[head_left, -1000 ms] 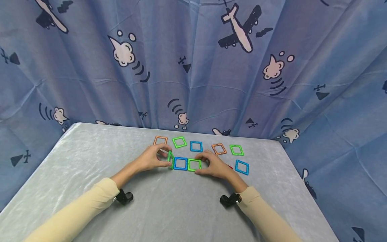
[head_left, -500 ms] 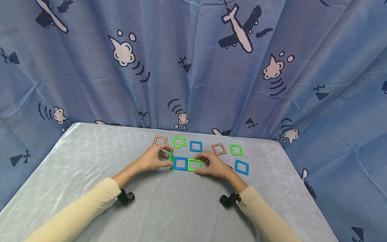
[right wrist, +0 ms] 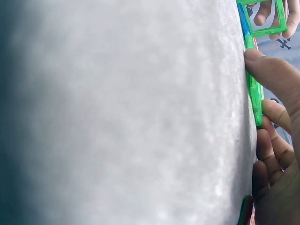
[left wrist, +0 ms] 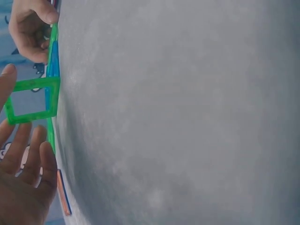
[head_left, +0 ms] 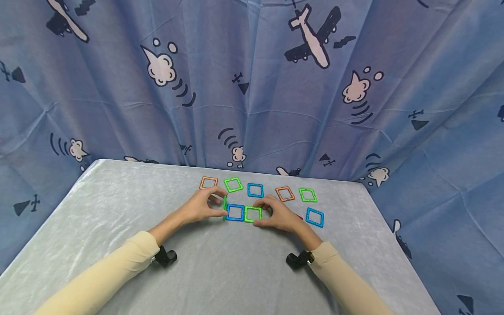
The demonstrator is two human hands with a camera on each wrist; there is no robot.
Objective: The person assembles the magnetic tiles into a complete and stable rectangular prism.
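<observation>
In the head view, my left hand (head_left: 200, 206) pinches a green square magnetic tile (head_left: 225, 208) between thumb and fingers. The tile stands upright, seen edge-on, along the left side of a flat blue square tile (head_left: 235, 219). The left wrist view shows the same green tile (left wrist: 33, 85) as a see-through frame. Joined to the blue tile's right side lies a second green tile (head_left: 252, 222), flat on the table. My right hand (head_left: 278, 214) holds this one by its right end, thumb at the near edge and fingers at the far edge.
Behind the hands lie loose square tiles: orange (head_left: 210, 177), green (head_left: 226, 186), blue (head_left: 255, 184), another orange (head_left: 288, 200) and another green (head_left: 308, 189). A blue tile (head_left: 316, 211) lies at the right. A red piece (head_left: 299, 217) is mostly hidden by the right hand. A patterned curtain (head_left: 252, 87) hangs behind.
My left hand has moved slightly right, bringing the upright green tile from a slant to edge-on at the blue tile's left side. The right hand has stayed in place.
</observation>
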